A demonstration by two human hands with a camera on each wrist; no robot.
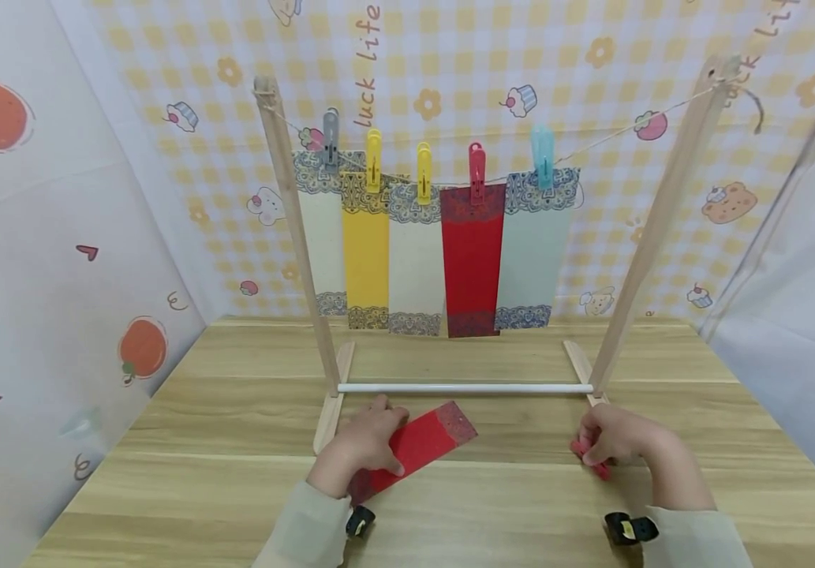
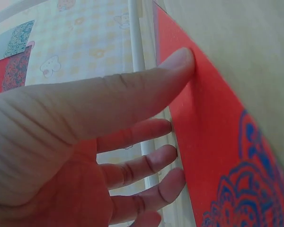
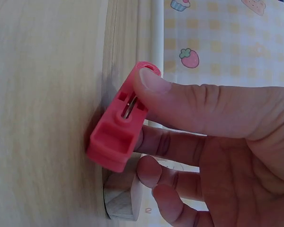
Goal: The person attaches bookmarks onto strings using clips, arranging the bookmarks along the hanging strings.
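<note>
A red paper strip (image 1: 424,439) with dark lace-patterned ends lies slantwise on the table at the front. My left hand (image 1: 370,442) spans its width and grips it; in the left wrist view the thumb is at one long edge of the red strip (image 2: 199,132) and the fingertips are at the other. Off to the right, my right hand (image 1: 620,438) pinches a red clothespin (image 1: 601,471) low over the table. The right wrist view shows the thumb on the clothespin (image 3: 114,137), one finger behind it and the other fingers loosely bent.
A wooden frame with two posts (image 1: 663,213) and a white bottom rod (image 1: 464,388) stands behind the hands. From its sagging string (image 1: 627,136) hang several patterned strips, among them a yellow strip (image 1: 367,256) and a red hanging strip (image 1: 473,264), each under a clothespin. Patterned cloth covers the back.
</note>
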